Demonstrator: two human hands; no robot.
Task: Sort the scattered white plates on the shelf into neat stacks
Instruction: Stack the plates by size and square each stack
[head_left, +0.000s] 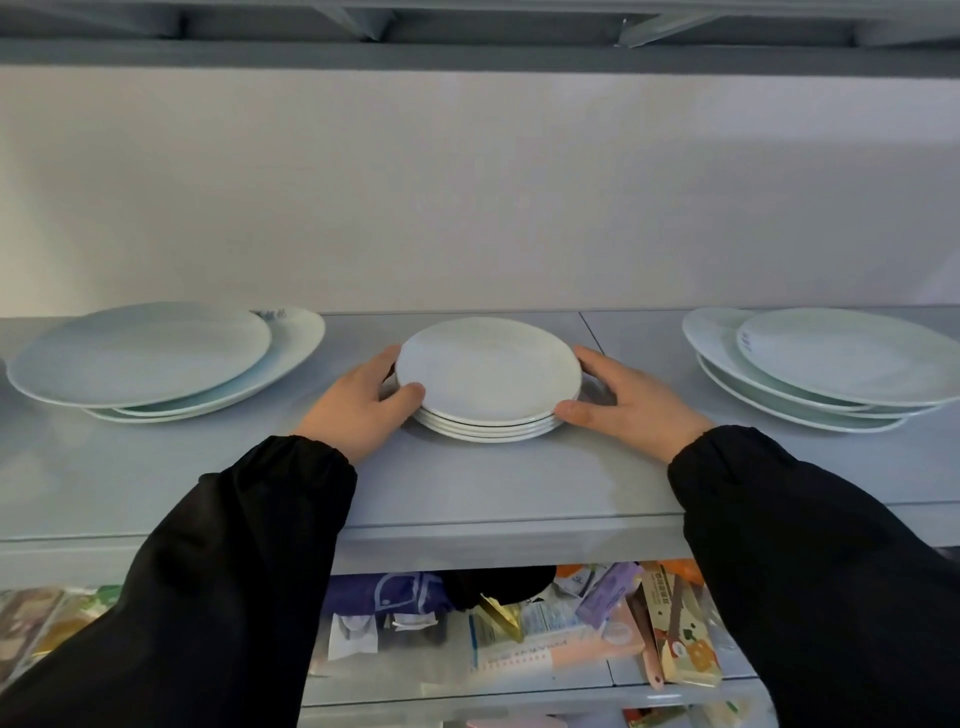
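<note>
A stack of small white plates (488, 374) is seen standing at the middle of the grey shelf (493, 483), its rims lined up neatly one above another; it is clasped from both sides. The left hand (361, 405) is cupped against the stack's left edge, the thumb laid on the near rim and the fingers curled round the far side; the right hand (631, 400) is set likewise against the right edge, the thumb at the near rim and the fingers bent round behind; nothing but the stack is held by either hand. Well apart to the left, a left pile (140, 353) of larger plates is laid askew, its top plate shifted leftward over those beneath; well apart to the right, a right pile (852, 358) of larger plates is staggered in the same way. Both forearms are covered by black sleeves (234, 571); assorted packets (519, 639) are seen crowded on the level below.
</note>
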